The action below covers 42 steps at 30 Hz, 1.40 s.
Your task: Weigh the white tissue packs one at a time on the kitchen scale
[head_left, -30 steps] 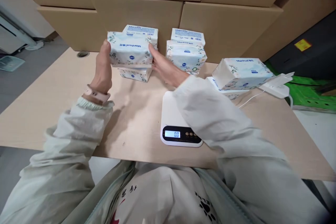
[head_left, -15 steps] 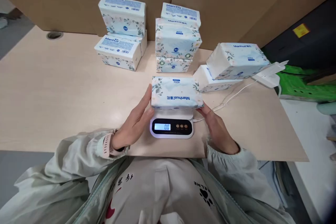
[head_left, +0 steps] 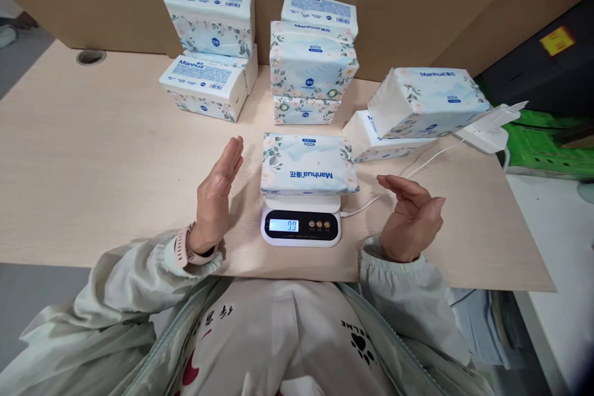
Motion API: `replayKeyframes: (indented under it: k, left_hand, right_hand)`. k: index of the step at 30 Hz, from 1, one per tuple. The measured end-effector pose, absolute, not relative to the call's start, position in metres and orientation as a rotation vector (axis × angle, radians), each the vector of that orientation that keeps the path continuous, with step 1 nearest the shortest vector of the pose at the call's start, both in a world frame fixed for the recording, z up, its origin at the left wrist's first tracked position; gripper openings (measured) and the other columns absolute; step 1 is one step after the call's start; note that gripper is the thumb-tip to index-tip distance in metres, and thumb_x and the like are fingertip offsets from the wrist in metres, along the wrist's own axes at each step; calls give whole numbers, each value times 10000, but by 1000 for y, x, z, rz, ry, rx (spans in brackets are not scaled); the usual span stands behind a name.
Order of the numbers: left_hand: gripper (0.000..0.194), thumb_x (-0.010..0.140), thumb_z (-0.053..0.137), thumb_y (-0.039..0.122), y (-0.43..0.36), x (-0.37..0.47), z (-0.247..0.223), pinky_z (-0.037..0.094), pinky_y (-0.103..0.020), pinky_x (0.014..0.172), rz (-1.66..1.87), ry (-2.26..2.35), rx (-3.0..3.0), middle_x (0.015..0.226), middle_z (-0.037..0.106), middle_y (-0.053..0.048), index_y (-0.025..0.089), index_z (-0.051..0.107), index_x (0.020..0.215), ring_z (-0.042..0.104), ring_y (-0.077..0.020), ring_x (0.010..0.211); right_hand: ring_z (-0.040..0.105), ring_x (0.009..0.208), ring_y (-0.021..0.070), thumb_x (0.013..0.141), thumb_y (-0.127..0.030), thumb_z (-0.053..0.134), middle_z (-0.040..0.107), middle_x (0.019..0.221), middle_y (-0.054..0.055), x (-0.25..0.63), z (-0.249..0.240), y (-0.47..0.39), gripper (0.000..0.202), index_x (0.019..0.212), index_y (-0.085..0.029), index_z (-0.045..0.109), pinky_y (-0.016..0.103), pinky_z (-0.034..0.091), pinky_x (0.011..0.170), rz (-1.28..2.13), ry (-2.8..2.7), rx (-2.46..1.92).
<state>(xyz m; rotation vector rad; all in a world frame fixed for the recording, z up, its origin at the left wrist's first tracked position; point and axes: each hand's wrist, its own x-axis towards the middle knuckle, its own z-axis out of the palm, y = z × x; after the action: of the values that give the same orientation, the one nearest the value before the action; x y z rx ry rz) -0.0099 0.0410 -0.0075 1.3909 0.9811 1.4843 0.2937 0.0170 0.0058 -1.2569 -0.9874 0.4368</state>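
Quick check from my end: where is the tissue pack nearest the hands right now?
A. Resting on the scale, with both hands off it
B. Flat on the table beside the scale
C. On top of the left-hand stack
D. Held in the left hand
A: the tissue pack sits on the scale, whose display is lit, while the left hand and right hand are open on either side, apart from it.

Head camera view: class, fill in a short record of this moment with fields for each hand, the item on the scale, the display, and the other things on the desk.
left hand: left hand open, palm inward, apart from the pack
right hand: right hand open, apart from the pack
on scale: white floral-printed soft tissue pack lying flat on the white digital kitchen scale
display: lit blue screen, digits blurred
desk: light wooden desk
other: more tissue packs stacked behind, brown cardboard boxes
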Motion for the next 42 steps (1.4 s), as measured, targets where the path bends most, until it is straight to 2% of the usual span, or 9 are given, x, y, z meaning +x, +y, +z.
replayKeyframes:
  k: [6,10,16,21,29,35,42]
  left_hand:
    - [569,1057,483,676,41,-7,0,372,-570,1352,1541,1071,1365,1586,638,-63,342,667,1479,522,-330,1568]
    - [516,1050,511,648,41,-6,3,443,-562,1300,1570,1079,1352,1532,676,-60,346,697,1424,577,-329,1518]
    - [446,1032,559,584,42,-5,5,520,-495,1226,1604,1055,1305,1472,721,-42,336,748,1349,644,-286,1438]
    - [424,1005,569,604,42,-3,8,517,-521,1218,1592,1088,1273,1409,749,-67,294,745,1234,658,-298,1409]
    - [357,1043,551,552,41,-2,9,541,-471,1168,1618,1057,1267,1325,781,-68,268,744,1141,689,-273,1355]
    - [371,1025,573,553,43,-1,8,590,-416,1062,1660,1055,1226,1212,813,-95,225,743,1062,750,-263,1244]
    - [325,992,614,535,44,0,9,607,-390,990,1657,1071,1169,1108,826,-86,229,722,991,774,-251,1146]
  right_hand:
    - [778,988,379,1078,-557,325,798,919,144,296,6,16,593,898,-249,798,640,587,964,413,-1001,-1328]
    - [773,920,363,1083,-549,293,778,834,133,296,8,16,608,849,-256,772,605,594,897,347,-993,-1346]
    - [735,871,333,1071,-579,358,763,778,118,295,8,18,621,764,-249,786,557,560,867,346,-930,-1300]
    - [705,807,313,1065,-574,424,725,716,103,296,7,21,592,699,-260,767,532,539,826,349,-965,-1188]
    - [710,756,282,1087,-544,359,675,690,89,297,7,21,619,614,-258,639,504,559,804,288,-1009,-1235]
    - [686,721,218,1113,-616,294,692,661,69,297,7,24,746,586,-228,651,418,510,781,323,-966,-1148]
    - [681,720,217,1121,-596,285,698,659,69,297,9,24,752,570,-231,644,411,488,781,324,-946,-1156]
